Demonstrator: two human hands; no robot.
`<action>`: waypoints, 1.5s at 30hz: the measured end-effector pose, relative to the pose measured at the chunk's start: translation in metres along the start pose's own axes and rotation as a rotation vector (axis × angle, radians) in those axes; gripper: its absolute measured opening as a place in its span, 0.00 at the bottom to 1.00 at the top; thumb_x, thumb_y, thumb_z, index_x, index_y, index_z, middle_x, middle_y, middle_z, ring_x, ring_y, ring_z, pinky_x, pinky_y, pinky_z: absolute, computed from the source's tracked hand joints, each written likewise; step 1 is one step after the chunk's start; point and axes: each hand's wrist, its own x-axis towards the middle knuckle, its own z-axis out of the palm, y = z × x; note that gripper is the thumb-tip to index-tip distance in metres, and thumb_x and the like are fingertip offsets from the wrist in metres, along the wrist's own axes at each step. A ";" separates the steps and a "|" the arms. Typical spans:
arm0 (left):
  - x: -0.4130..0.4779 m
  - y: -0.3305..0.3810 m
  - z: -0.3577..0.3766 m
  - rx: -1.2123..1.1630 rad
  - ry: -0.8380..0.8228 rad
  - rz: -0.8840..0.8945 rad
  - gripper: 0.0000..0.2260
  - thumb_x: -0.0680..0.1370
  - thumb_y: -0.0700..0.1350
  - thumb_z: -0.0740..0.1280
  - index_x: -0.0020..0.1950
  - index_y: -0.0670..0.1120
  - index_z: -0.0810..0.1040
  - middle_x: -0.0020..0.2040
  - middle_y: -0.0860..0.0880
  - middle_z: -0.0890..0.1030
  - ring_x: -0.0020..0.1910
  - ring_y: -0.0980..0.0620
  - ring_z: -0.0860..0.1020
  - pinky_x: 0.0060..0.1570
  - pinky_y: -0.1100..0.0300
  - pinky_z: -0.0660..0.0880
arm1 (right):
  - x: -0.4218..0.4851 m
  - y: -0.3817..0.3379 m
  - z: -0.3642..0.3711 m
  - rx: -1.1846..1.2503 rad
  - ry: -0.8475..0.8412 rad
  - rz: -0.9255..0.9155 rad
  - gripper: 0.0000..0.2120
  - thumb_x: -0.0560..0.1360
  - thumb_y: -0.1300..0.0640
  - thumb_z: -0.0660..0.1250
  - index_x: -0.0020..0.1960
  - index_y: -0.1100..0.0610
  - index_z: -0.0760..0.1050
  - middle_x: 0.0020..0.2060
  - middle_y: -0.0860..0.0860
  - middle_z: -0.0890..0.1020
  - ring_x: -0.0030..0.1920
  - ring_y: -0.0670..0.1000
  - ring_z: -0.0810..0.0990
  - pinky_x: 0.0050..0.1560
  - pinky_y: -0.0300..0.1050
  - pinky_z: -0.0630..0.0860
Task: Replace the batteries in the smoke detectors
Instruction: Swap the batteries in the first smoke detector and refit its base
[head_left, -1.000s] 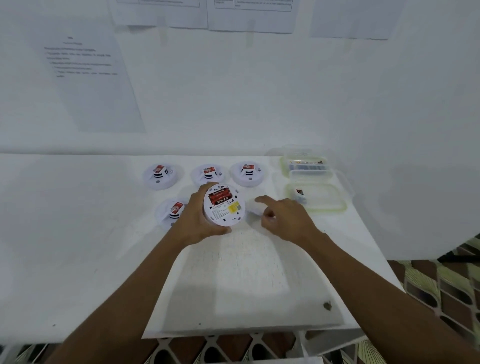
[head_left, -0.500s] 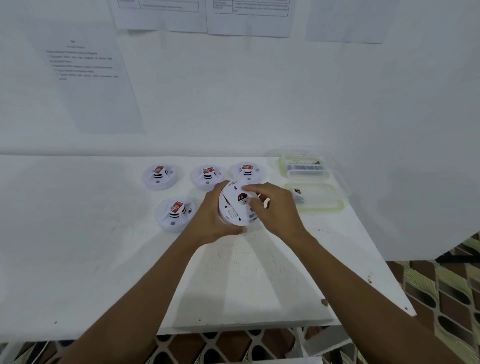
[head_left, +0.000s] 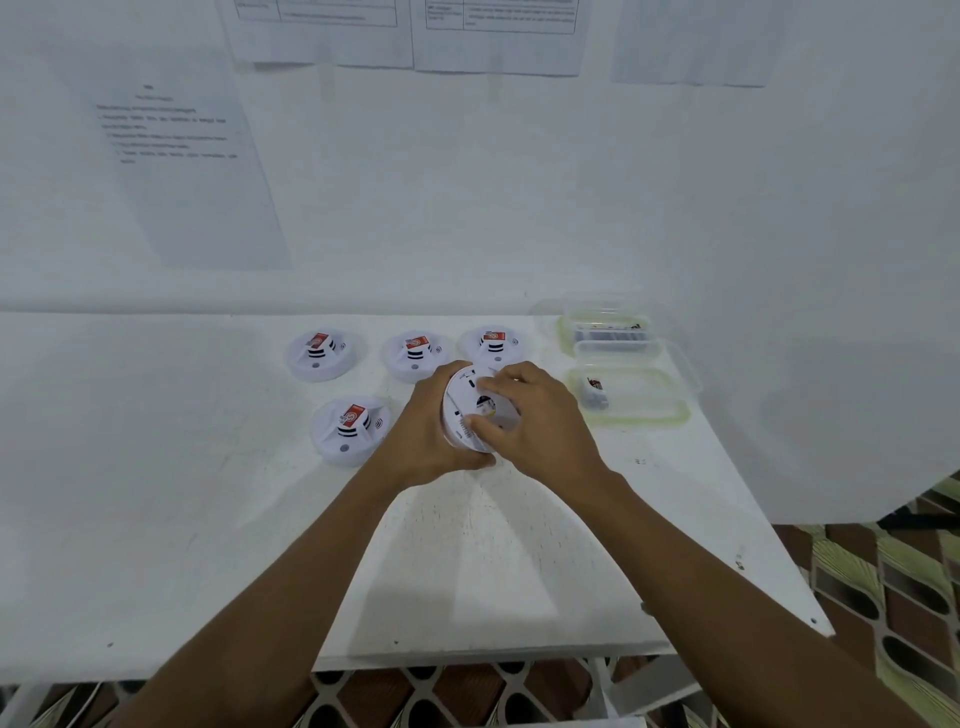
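Detector (head_left: 464, 404) stands tilted in my left hand (head_left: 426, 434), fingers curled round its rim; my right hand (head_left: 540, 421) pinches its back, above the table (head_left: 208, 519).

I see a white worktop (head_left: 156, 493) across the lower frame. A row of three smoke detectors (head_left: 415, 356) lies mid-frame, with a fourth detector (head_left: 350, 428) just below-left. At right are a far clear container (head_left: 608, 332) and a near clear container (head_left: 644, 410).

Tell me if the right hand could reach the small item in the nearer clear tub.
Probably yes: the small item lies in the seemingly lidless nearer tub beside the right hand, nothing between. That hand must first release the detector the left hand also holds.
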 end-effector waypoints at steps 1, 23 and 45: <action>0.001 -0.001 0.001 0.007 -0.002 0.000 0.38 0.63 0.48 0.80 0.63 0.62 0.59 0.61 0.66 0.65 0.61 0.70 0.67 0.56 0.82 0.61 | 0.000 0.000 -0.001 -0.008 -0.010 -0.001 0.24 0.72 0.42 0.71 0.64 0.52 0.79 0.60 0.50 0.79 0.60 0.50 0.76 0.62 0.46 0.74; -0.008 0.024 0.014 -0.090 0.102 0.075 0.39 0.57 0.79 0.65 0.61 0.60 0.62 0.62 0.63 0.67 0.62 0.61 0.70 0.65 0.66 0.65 | 0.001 -0.019 0.003 0.128 0.181 0.237 0.23 0.71 0.41 0.71 0.62 0.51 0.79 0.59 0.49 0.82 0.58 0.48 0.79 0.61 0.41 0.73; 0.000 0.004 -0.006 -0.212 0.062 -0.071 0.26 0.70 0.55 0.75 0.65 0.55 0.69 0.59 0.58 0.77 0.59 0.52 0.77 0.48 0.63 0.79 | 0.019 0.010 -0.022 0.672 -0.099 0.355 0.08 0.74 0.56 0.71 0.53 0.51 0.81 0.42 0.53 0.86 0.43 0.51 0.85 0.36 0.41 0.78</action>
